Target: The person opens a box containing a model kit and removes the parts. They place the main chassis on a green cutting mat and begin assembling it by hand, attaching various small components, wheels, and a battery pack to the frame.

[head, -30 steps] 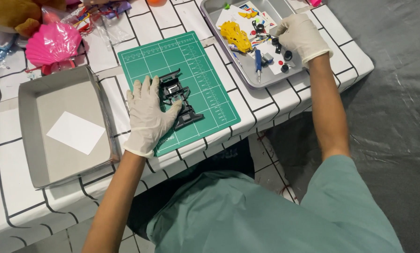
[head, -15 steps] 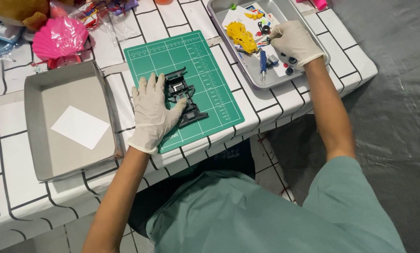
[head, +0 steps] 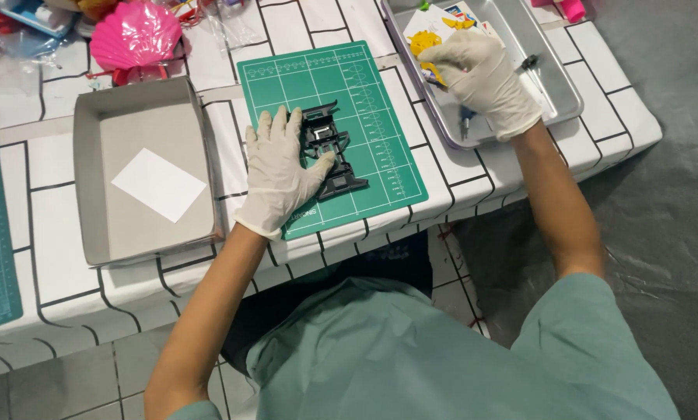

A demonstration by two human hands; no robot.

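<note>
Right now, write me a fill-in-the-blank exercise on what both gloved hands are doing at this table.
1. The left hand rests on the black plastic frame part, which lies on the ____ cutting mat.
2. The right hand reaches into the shallow ____ tray of small parts.
3. A white sheet of paper lies inside the grey ____ to the left of the mat.
4. Both hands wear white ____.

Missing words: green; metal; box; gloves
</note>
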